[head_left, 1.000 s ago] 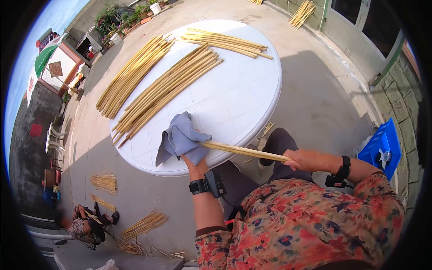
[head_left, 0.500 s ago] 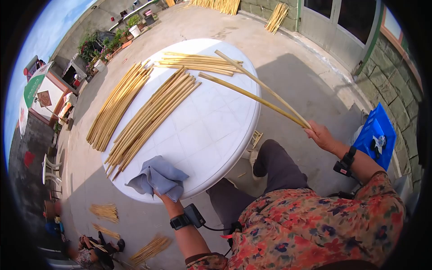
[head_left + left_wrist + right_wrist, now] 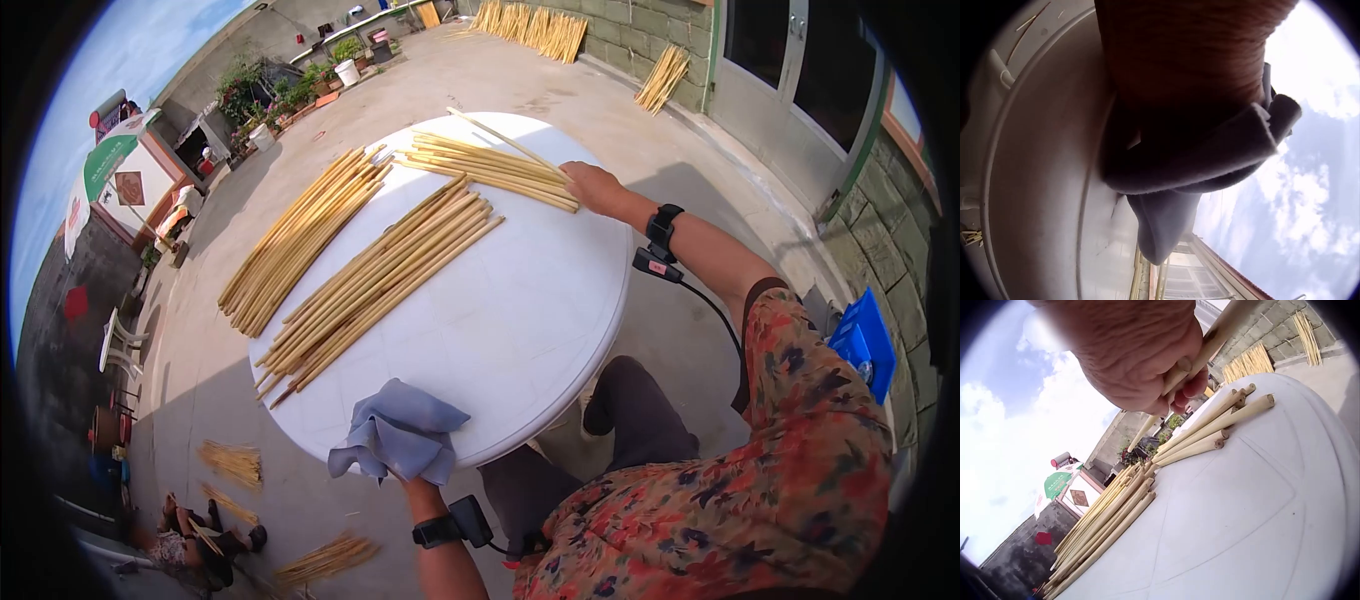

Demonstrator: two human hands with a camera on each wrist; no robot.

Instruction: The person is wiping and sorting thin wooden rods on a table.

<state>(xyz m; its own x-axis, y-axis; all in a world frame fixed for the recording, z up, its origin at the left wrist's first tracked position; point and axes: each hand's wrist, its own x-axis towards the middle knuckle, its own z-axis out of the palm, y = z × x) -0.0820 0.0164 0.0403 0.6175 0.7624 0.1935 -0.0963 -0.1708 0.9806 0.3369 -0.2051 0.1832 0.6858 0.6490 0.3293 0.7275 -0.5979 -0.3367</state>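
Observation:
Over the far right edge of the white table [image 3: 540,320], my right hand [image 3: 595,188] grips two pale sticks [image 3: 1216,334] just above a small pile of sticks [image 3: 480,170]. The right wrist view shows their cut ends by the thumb and fingers. At the near edge, my left hand [image 3: 422,492] holds a bunched grey-blue cloth [image 3: 400,425], which hides most of the fingers. Two larger bundles of similar sticks, a left one [image 3: 300,245] and a middle one [image 3: 375,295], lie slantwise across the tabletop.
More sticks lean against the wall [image 3: 660,80] and lie in heaps on the ground [image 3: 325,560]. A seated person [image 3: 190,545] is at the lower left. A blue container [image 3: 865,345] stands at the right, near the stone wall.
The sticks came out of the cloth as my right hand drew them right, then carried them forward over the far pile. My left hand keeps the cloth at the near edge.

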